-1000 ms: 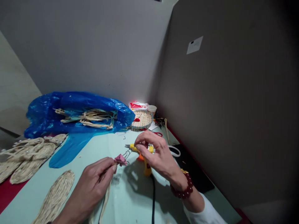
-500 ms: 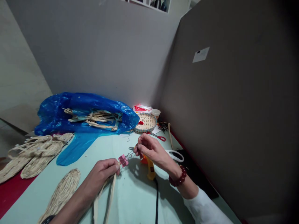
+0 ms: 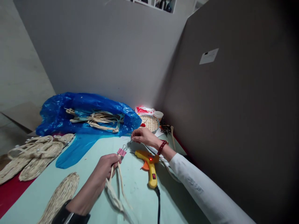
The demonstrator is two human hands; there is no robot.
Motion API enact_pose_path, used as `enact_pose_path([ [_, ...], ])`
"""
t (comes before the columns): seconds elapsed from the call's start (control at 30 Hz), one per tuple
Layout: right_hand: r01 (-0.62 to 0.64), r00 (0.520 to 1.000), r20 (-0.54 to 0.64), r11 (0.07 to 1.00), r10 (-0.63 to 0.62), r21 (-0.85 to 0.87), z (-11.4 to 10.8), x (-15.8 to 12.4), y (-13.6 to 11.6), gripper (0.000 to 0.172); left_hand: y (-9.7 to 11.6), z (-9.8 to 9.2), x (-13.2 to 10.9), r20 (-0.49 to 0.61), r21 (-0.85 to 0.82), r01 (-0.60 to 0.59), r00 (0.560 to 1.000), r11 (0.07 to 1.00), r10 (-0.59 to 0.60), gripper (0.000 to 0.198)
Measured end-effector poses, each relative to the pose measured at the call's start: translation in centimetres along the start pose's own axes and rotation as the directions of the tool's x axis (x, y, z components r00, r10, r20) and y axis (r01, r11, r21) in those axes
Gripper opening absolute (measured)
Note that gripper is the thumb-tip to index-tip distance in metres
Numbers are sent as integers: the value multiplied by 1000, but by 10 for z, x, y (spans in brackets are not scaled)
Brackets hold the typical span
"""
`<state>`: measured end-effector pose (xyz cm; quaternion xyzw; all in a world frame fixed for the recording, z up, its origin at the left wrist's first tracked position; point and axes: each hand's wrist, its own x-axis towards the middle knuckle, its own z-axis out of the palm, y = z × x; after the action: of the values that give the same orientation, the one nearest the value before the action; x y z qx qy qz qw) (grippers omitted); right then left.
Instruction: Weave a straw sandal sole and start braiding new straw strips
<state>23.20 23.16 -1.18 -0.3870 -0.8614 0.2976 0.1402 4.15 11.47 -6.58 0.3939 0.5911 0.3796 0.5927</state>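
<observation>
Across the tabletop (image 3: 98,149), the right hand (image 3: 142,136) had left the glue gun (image 3: 148,163), grip narrow, while the left hand (image 3: 106,166) stayed pinched on straw strips (image 3: 114,186).

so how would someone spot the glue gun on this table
Start at the pale green table and find the crumpled blue plastic bag at the back. Nearer than it, between the left hand and the right hand's sleeve, lies the yellow glue gun: orange trigger, lit red lamp, black cord.
</observation>
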Motion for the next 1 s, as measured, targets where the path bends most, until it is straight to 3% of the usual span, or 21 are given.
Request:
enact_pose_path([
  [0.27, -113, 993, -48, 946, 104, -303, 20, 17, -4, 26, 7, 4, 10, -73, 146, 55, 996, 988, -45, 31],
  [0.5, -114, 993, -27, 915, 112, -388, 23, 5, -13, 26, 3, -1, 4, -64, 261, 57, 997, 964, -41, 30],
  [0.63, -119, 992, -81, 912, 95, -392, 15, -6, -18, 24, 3, -4, -1, -58, 307, 67, 997, 949, -52, 29],
  [0.83, -219, 945, -310, 902, 102, -371, -9, -69, -30, 16, 3, -6, -5, -50, 327, 59, 998, 943, -45, 30],
  [1.0, -320, 908, -372, 892, 193, -319, 18, -137, -49, 23, 6, -5, -7, -19, 298, 70, 998, 952, -67, 31],
])
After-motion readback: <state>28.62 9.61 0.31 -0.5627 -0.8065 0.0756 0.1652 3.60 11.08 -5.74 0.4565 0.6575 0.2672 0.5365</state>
